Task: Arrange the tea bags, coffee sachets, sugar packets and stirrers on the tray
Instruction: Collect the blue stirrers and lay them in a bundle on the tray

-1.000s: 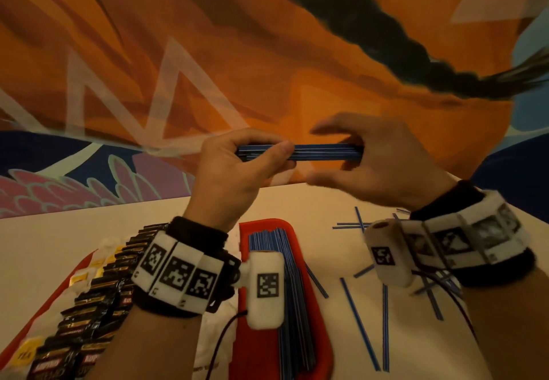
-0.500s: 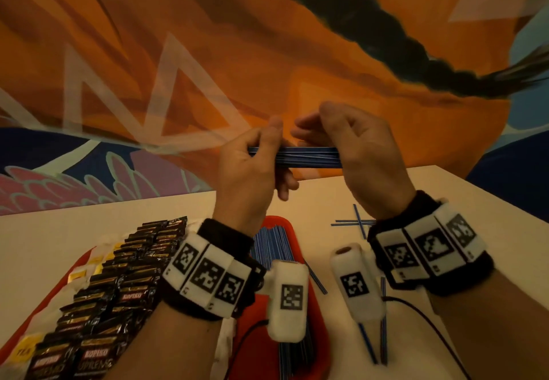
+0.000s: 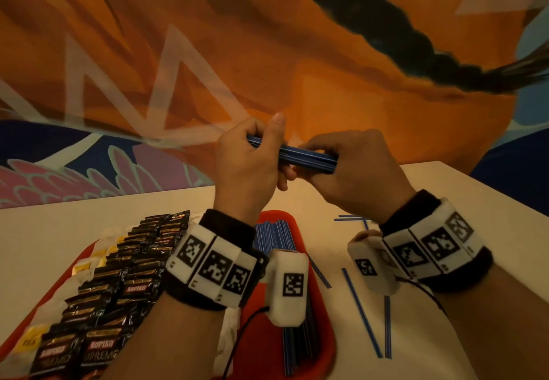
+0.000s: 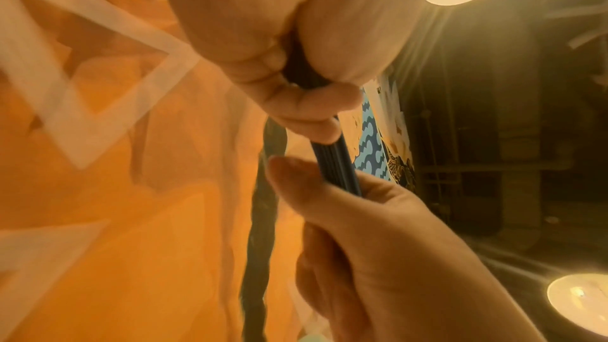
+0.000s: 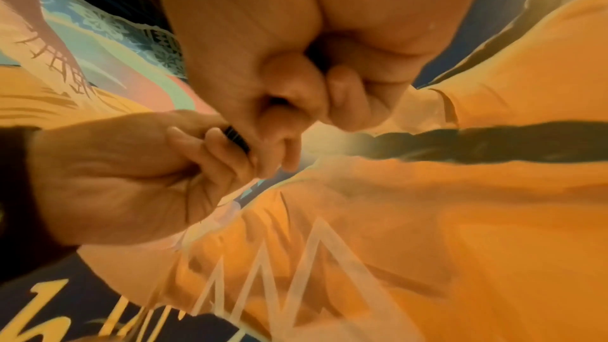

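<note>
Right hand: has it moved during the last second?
Yes. Against the loose stirrers on the table, the right hand has shifted left, toward the left hand along the stirrer bundle.

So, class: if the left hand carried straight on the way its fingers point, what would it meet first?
The left hand points away from the person, so probably the orange painted wall beyond the table; depth is unclear.

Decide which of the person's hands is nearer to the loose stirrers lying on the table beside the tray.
Right. The right hand is raised above and just behind the loose stirrers; the left hand is raised above the red tray, farther left. Both grip one stirrer bundle.
</note>
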Action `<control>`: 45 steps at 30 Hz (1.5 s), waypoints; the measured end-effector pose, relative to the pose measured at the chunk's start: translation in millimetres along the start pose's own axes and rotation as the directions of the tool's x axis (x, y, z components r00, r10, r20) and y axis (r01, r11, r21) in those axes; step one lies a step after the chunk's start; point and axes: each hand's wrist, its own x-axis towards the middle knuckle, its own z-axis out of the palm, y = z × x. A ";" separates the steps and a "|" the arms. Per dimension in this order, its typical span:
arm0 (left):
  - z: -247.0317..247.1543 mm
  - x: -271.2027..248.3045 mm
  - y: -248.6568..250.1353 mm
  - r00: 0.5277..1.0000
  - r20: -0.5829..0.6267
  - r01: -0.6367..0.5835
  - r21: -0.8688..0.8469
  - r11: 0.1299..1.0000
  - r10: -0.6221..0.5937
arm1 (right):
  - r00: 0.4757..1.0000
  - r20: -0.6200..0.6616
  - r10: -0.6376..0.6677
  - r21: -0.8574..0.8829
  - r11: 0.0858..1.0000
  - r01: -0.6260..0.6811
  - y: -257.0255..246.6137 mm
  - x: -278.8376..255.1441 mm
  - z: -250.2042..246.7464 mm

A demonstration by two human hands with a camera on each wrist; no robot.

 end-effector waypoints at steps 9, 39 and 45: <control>8.9 -5.3 3.3 0.996 -0.016 0.084 -0.234 0.969 -0.091 | 0.908 -0.418 -0.022 0.546 0.793 0.271 -11.2 -1.8 8.2; 0.7 -50.2 6.0 0.822 0.108 0.568 -0.232 0.790 -0.560 | 0.827 0.359 0.432 -0.357 0.883 -0.306 -63.1 -28.1 9.0; -18.2 -49.7 -8.4 0.747 0.096 0.658 0.033 0.752 -0.658 | 0.636 0.719 0.279 -0.172 0.959 -0.226 -63.2 -36.0 14.1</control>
